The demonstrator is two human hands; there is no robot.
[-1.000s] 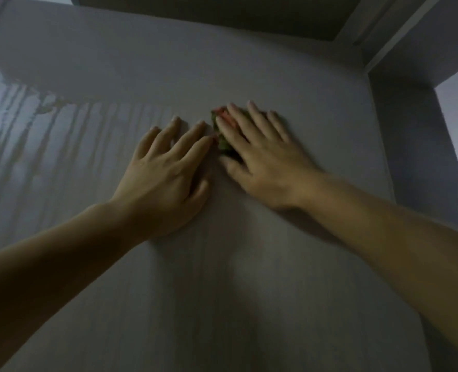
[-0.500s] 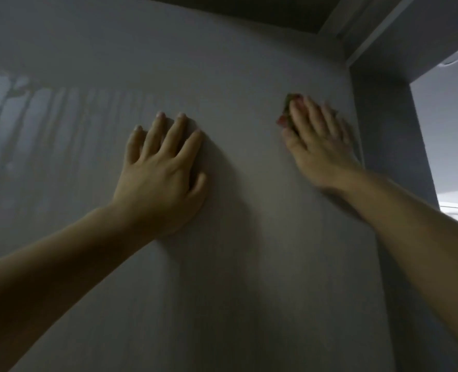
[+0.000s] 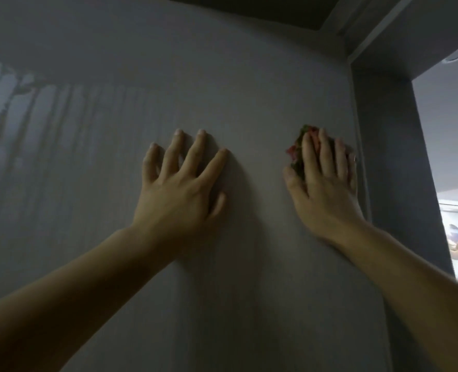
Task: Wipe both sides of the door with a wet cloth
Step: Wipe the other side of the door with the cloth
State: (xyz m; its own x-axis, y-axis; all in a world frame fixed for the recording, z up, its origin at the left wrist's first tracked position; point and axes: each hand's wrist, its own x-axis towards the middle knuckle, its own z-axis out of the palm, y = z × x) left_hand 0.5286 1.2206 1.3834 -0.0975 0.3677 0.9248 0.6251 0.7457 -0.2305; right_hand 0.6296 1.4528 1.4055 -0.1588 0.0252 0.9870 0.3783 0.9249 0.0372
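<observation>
Near the right edge of the door [image 3: 222, 76], a red-green cloth [image 3: 299, 151] is pressed by the right hand [image 3: 322, 189] with straight fingers; the left hand [image 3: 179, 191] is laid flat, fingers spread.

Likely a home interior: grey door [image 3: 222, 76], door frame [image 3: 394, 157], recessed ceiling light [image 3: 454, 56].

Dim, soft-focus view; brightness only through far-right opening [image 3: 456, 183].

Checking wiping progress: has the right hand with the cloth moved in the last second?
Yes. The right hand, pressing the cloth, slid rightward from beside the left hand to the door's right edge.
</observation>
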